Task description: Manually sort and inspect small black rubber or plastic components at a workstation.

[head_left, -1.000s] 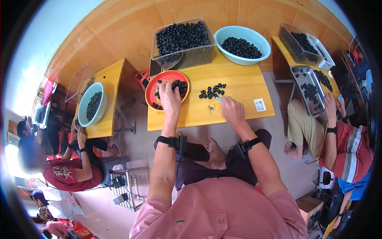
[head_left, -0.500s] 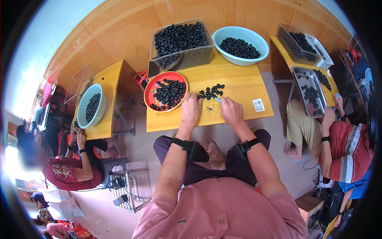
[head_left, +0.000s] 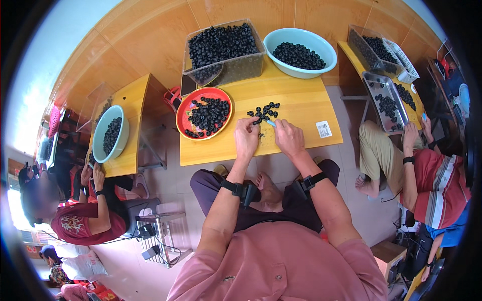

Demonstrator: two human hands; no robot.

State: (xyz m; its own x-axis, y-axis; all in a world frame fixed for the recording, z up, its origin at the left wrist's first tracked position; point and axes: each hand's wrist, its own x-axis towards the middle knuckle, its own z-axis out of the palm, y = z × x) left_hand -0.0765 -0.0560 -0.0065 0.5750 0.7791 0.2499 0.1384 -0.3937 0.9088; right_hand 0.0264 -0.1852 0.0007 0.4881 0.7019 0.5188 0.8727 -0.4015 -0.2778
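Between the thumb and fingers of my left hand is a small round black part. My right hand is closed around a slim light-blue tool, its tip against or very near that part; its working end is too small to make out. Just beyond my fingers lies a loose cluster of similar black parts, some with a hole through the middle. Small dark scraps dot the wood between my hands. To the left, a red plate carries many more of these parts.
At the back of my yellow table stand a clear bin and a light-blue basin, both filled with black parts. A white label lies at right. Co-workers sit at tables on either side, with a basin and metal tray.
My left hand has shifted right, away from the red plate, and its black part now meets the blue tool. The whole view has drifted slightly.
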